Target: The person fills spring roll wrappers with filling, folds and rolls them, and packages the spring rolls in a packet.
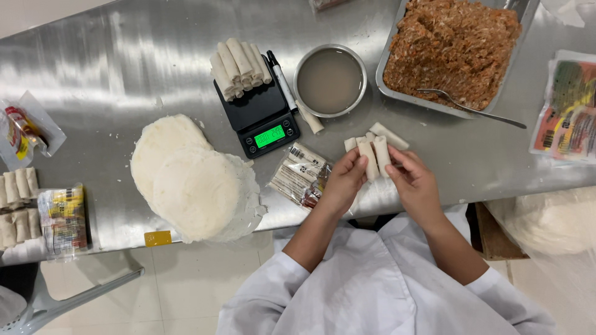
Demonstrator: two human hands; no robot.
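Hands meet over the near edge of the steel bench (124, 68): the left hand (341, 180) and right hand (413, 180) both grasp a small bundle of pale rolled wrappers (372, 152). Squaring the ends together with even, light pressure looks wise, lest the thin rolls crush. Just beside lie a clear printed packet (298, 177), a black digital scale (261, 118) stacked with rolls, a round metal bowl of cloudy liquid (330, 80) and a tray of minced filling (453, 49); nothing blocks the hands.

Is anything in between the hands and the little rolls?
No. The left hand and right hand already grip the rolls directly, above the steel table. Nothing visible sits between fingers and rolls.
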